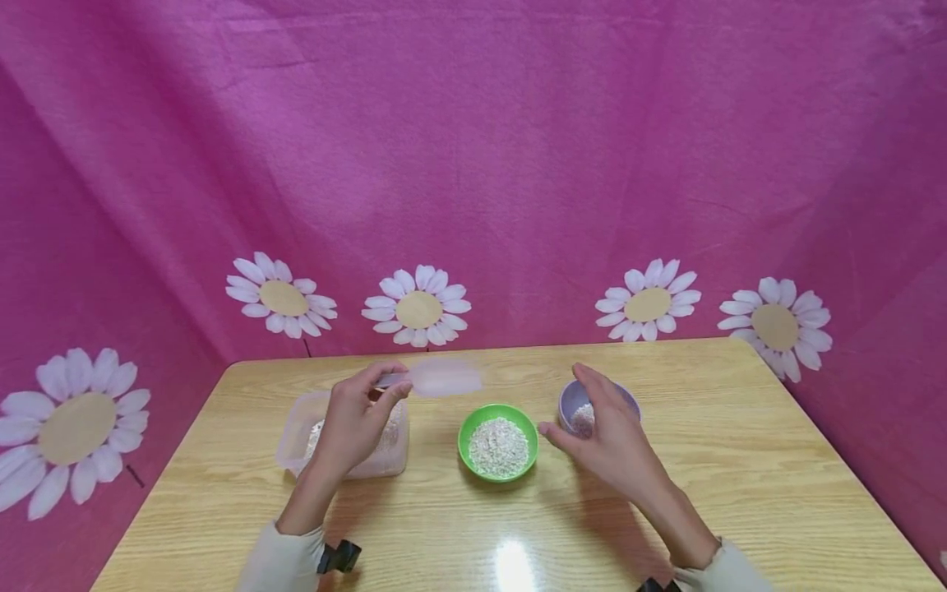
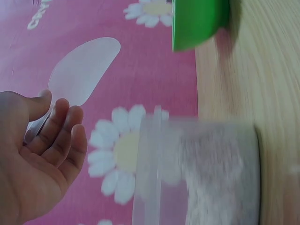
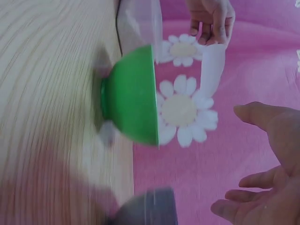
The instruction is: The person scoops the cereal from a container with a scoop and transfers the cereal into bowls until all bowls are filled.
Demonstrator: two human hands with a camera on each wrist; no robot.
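My left hand [image 1: 358,419] pinches the handle of a translucent white scoop [image 1: 446,377] above a clear plastic tub [image 1: 399,460] of pale flakes or grains. In the left wrist view the flat, rounded scoop blade [image 2: 84,70] points away from the thumb and fingers. A green bowl [image 1: 464,457] filled with similar pale grains stands in the middle of the table. My right hand [image 1: 617,444] hovers over a purple bowl [image 1: 629,396] that has some grains inside, its thumb and fingers spread and holding nothing. The right wrist view shows those fingers apart from both bowls.
The bowls and tub stand on a light wooden table [image 1: 740,460]. Behind it hangs a pink cloth [image 1: 473,164] printed with white daisies. A black strap piece [image 1: 340,557] sits at my left wrist.
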